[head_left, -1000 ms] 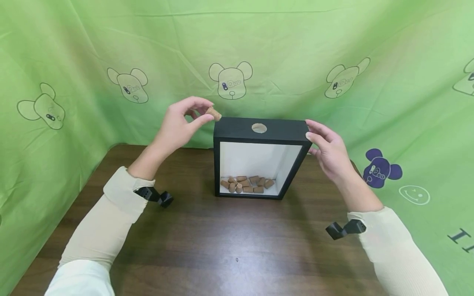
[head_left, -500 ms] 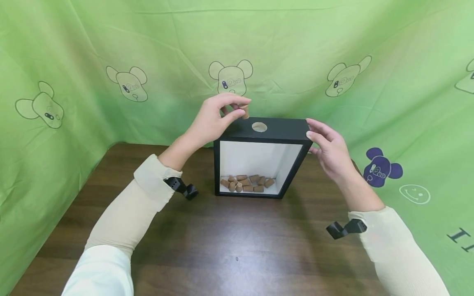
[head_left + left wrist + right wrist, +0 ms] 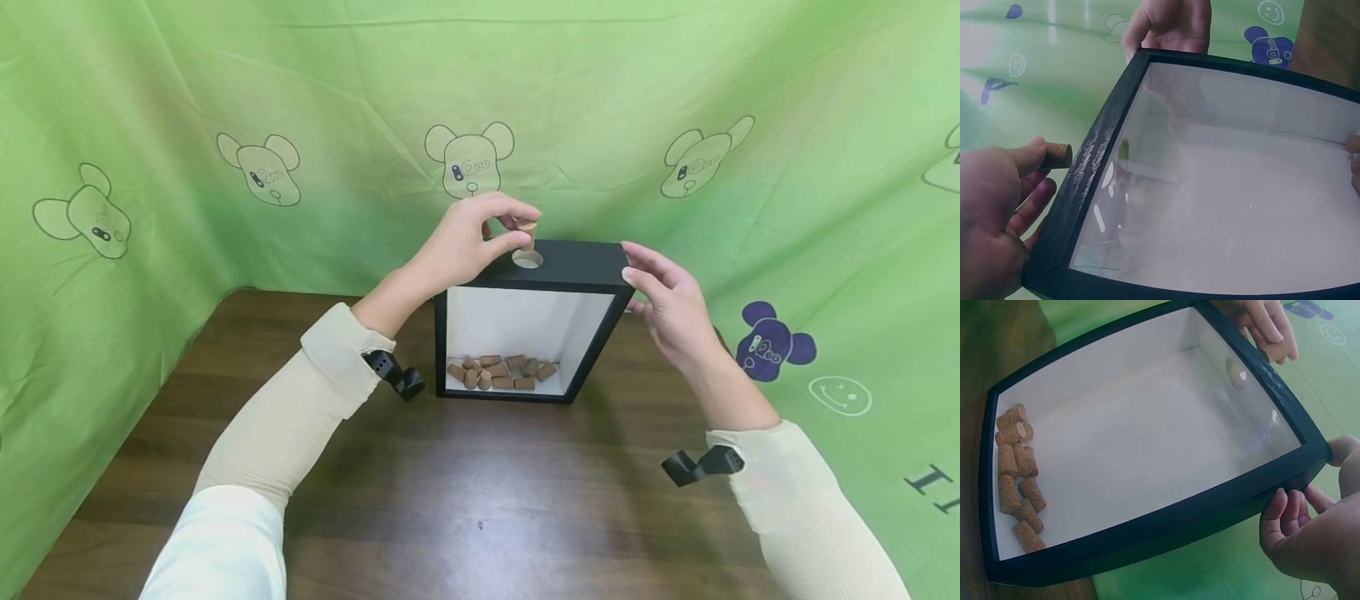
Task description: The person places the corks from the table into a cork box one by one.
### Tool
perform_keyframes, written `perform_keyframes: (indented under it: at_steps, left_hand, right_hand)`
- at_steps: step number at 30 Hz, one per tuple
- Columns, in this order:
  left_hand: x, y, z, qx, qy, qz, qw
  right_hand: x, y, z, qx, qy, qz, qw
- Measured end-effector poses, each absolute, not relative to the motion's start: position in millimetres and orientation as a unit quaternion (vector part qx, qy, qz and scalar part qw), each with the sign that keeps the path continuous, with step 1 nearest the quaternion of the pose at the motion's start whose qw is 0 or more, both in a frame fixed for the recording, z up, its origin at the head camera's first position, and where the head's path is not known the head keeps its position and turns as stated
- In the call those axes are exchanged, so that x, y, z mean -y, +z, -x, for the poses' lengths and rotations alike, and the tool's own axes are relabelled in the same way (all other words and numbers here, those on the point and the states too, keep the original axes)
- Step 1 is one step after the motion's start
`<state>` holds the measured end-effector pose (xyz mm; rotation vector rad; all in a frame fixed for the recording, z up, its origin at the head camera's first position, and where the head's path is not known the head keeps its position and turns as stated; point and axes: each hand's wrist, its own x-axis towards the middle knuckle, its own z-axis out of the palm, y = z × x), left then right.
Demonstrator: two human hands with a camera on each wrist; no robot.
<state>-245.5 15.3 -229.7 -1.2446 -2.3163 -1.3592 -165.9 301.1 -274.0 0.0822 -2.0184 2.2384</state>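
Observation:
A cork stopper [image 3: 528, 237] is pinched between the thumb and fingers of my left hand [image 3: 472, 242], held upright just over the round hole [image 3: 528, 260] in the box's top. The black-framed box [image 3: 581, 263] stands on the table with a clear front and white inside. My right hand [image 3: 671, 308] grips its upper right corner, thumb on the front side and fingers around the edge. Several corks [image 3: 1009, 461] lie loose along the box's bottom. In the left wrist view the held cork [image 3: 1057, 155] sits close to the top frame.
The brown wooden table [image 3: 480, 483] extends in front of the box. A green cloth [image 3: 360, 100] printed with bear heads hangs behind and around the sides. A small camera is strapped to each wrist.
My left hand has moved right from beyond the box's left corner to the hole, turning the cork from tilted to upright. The right hand and box have stayed put.

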Motion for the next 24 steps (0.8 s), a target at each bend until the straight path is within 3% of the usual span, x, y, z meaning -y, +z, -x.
perform_keyframes:
  at_steps: [10, 24]
  left_hand:
    - [-19.7, -231.0, 248.9, 0.802, -0.426, 0.415, 0.049]
    - [-19.9, -232.4, 249.0, 0.809, -0.414, 0.416, 0.044]
  right_hand:
    - [-301.1, -274.3, 166.2, 0.666, 0.743, -0.027, 0.062]
    - [-300.4, -274.4, 167.3, 0.66, 0.748, -0.03, 0.06]
